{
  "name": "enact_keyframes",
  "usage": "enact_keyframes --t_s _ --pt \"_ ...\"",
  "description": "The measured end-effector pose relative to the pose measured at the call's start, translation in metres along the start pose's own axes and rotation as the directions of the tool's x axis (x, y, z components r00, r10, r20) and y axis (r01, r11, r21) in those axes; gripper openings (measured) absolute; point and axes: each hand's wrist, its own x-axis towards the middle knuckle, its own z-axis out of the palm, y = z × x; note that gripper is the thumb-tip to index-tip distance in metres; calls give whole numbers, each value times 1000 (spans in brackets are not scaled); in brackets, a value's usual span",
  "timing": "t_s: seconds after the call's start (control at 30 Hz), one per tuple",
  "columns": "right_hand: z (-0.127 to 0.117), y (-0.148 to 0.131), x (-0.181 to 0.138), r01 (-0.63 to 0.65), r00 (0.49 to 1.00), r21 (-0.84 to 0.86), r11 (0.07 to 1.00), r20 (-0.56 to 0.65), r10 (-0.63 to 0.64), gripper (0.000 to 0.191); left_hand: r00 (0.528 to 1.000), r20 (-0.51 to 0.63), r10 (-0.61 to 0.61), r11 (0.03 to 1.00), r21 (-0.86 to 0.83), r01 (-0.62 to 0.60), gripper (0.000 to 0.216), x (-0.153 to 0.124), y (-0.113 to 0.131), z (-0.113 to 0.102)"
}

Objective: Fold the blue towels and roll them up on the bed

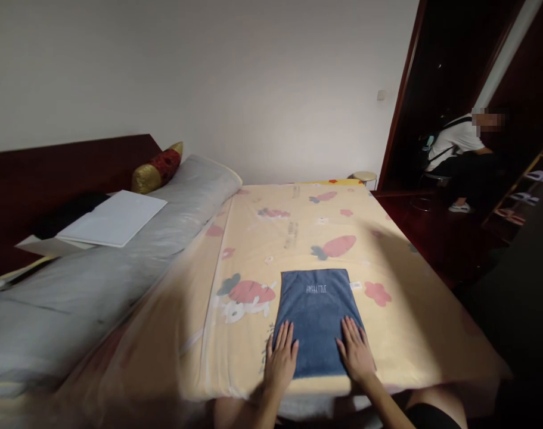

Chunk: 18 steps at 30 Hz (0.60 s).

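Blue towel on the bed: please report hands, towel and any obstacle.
Left hand and right hand flat on blue towel. Towel spread flat, lettering up, on patterned sheet. Grey bedding at left, out of the way.

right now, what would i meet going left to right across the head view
Red-and-gold cushion → blue cloth, with the left hand then the right hand on it → wall plate → seated person.

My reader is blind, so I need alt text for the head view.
Left hand and right hand rest on a blue towel laid on a carrot-print sheet. Grey bedding lies to the left; a person sits at far right.
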Motion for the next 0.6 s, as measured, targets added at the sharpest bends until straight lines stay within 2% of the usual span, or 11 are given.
enact_keyframes --t_s 0.1,0.2,0.33,0.4,0.5,0.6 --pt "-1 27 -18 -41 999 -7 999 -25 41 62 998 3 -59 998 12 59 50 -11 -12 3" --pt "1 22 -9 -59 997 -12 998 -58 58 61 992 -61 -112 994 -3 112 49 2 11 4" --pt "7 -16 34 62 997 9 998 -39 -62 56 992 -75 105 989 -101 -112 53 39 56 6" --pt "12 -32 55 113 994 16 994 1 -113 52 983 -49 177 973 -141 -182 55 59 67 9" --pt "24 -45 79 111 993 8 994 44 -112 51 981 -1 193 970 -153 -191 54 82 61 18" --pt "36 -46 96 110 994 7 994 11 -111 52 983 18 184 977 -118 -180 53 99 42 31"
